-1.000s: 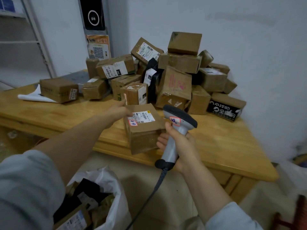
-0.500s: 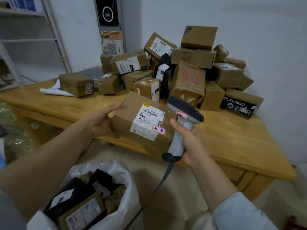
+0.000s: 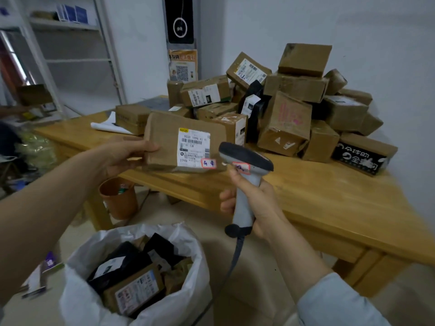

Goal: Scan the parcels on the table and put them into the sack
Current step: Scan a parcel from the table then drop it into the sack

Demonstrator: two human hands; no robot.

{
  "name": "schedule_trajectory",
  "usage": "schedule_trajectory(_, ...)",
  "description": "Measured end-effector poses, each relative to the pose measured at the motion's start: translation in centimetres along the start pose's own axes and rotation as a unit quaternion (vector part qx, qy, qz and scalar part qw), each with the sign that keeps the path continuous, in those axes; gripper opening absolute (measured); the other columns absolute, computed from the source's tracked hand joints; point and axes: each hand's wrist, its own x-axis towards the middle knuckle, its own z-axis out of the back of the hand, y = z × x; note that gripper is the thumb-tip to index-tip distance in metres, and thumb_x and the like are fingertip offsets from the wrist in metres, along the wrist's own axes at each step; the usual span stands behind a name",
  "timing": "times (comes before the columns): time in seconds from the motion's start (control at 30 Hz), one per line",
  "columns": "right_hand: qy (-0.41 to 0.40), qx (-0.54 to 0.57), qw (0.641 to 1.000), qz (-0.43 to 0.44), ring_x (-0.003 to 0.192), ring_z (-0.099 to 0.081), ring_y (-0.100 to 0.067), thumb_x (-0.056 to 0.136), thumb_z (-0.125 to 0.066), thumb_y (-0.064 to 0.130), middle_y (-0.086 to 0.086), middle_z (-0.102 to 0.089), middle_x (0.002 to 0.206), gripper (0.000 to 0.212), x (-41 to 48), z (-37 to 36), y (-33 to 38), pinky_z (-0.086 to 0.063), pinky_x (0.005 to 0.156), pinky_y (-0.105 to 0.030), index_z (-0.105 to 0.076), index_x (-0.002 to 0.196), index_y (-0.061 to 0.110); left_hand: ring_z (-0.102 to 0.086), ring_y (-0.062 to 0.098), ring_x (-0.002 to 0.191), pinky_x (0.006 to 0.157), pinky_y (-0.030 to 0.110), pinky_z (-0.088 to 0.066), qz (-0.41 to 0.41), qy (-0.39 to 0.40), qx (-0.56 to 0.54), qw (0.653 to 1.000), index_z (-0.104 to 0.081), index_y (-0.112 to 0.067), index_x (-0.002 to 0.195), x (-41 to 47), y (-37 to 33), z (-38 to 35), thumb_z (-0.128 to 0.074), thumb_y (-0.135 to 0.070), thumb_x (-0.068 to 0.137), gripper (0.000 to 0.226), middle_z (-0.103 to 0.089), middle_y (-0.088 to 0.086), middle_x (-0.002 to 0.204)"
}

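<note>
My left hand (image 3: 128,156) grips the parcel (image 3: 179,144) above the sack (image 3: 188,250); my right hand (image 3: 254,203) – fingers wrapped round the scanner (image 3: 244,175) – holds it just right of the label (image 3: 194,147).

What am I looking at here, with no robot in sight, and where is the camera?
There is no machine here. A person works with bare hands, and the camera sits on their head, looking forward and down, so both forearms reach in from below. The left hand holds a cardboard parcel by its left end, with the label facing the camera. The right hand grips a grey barcode scanner by its handle, the scanner's head beside the label. Behind them, a wooden table carries a pile of parcels, mostly brown boxes. On the floor below stands an open white sack that already has several parcels in it.
</note>
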Motion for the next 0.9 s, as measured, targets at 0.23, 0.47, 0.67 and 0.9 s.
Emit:
schedule_trajectory(0.23, 0.045, -0.090, 0.995, -0.008, 0.042, -0.049, -0.017, 0.085, -0.071, 0.026, -0.005, -0.057, 0.054, 0.024, -0.9, -3.0, -0.4, -0.047, 0.044, -0.027, -0.059, 0.072, 0.009, -0.060, 0.020, 0.103, 0.085, 0.030, -0.049, -0.052, -0.072, -0.029, 0.996, -0.050, -0.006, 0.131, -1.4, 1.1, 2.5, -0.076, -0.002, 0.063, 0.072, -0.063, 0.003, 0.111)
schedule_trajectory(0.47, 0.074, -0.105, 0.992, 0.010, 0.040, -0.046, -0.017, 0.085, -0.071, 0.021, -0.003, -0.053, 0.051, 0.029, -1.1, -4.7, -0.9, -0.047, 0.048, -0.031, -0.056, 0.065, 0.008, -0.059, 0.014, 0.089, 0.074, 0.027, -0.049, -0.074, -0.125, -0.011, 0.989, -0.046, -0.005, 0.135, -2.6, 1.8, 4.3, -0.073, 0.002, 0.074, 0.067, -0.061, -0.002, 0.098)
schedule_trajectory(0.67, 0.091, -0.101, 0.990, 0.023, 0.039, -0.046, -0.015, 0.086, -0.070, 0.021, -0.004, -0.052, 0.052, 0.026, -1.6, -5.8, -0.6, -0.046, 0.047, -0.030, -0.056, 0.069, 0.007, -0.059, 0.017, 0.089, 0.069, 0.027, -0.049, -0.077, -0.148, -0.017, 0.986, -0.047, -0.006, 0.135, -3.1, 2.3, 4.9, -0.074, 0.000, 0.073, 0.067, -0.060, -0.001, 0.098)
schedule_trajectory(0.9, 0.104, -0.094, 0.990, 0.030, 0.038, -0.046, -0.015, 0.086, -0.070, 0.020, -0.003, -0.052, 0.050, 0.028, -1.9, -6.5, -0.5, -0.047, 0.047, -0.029, -0.056, 0.066, 0.007, -0.057, 0.015, 0.086, 0.068, 0.026, -0.048, -0.071, -0.159, -0.033, 0.984, -0.045, -0.006, 0.137, -3.3, 2.7, 5.4, -0.075, -0.001, 0.073, 0.071, -0.058, -0.003, 0.096)
